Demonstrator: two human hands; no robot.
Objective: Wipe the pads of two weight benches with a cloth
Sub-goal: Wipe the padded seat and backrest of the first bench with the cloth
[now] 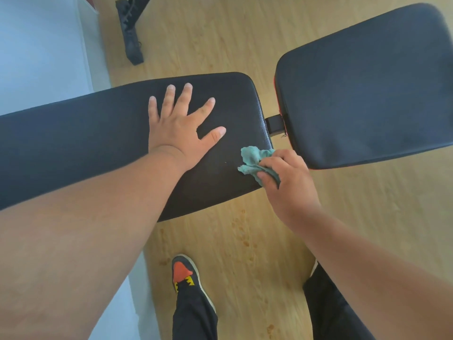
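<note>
Two black bench pads fill the middle of the view: a long back pad (pixel 98 148) running off to the left and a broader seat pad (pixel 367 89) to the right, both with rounded corners and a fine leather-like grain. One black metal bracket (pixel 275 125) joins them across a narrow gap, and a thin red edge shows along the seat pad's left side. One left hand (pixel 181 126) lies flat on the back pad near its right end, fingers straight and spread. One right hand (pixel 286 177) curls its fingers around one crumpled teal cloth (pixel 255 159), soft and fuzzy in texture, which touches the back pad's near right corner, just beside the gap. Both forearms are bare and cover much of the lower frame. Below lies pale wood-grain flooring (pixel 245 253) with small brownish spots. One dark shoe (pixel 182 272) with an orange toe and black trouser legs show at the bottom. One black frame foot (pixel 131 33) rests on the floor at upper left, beside a white wall (pixel 36 57).
</note>
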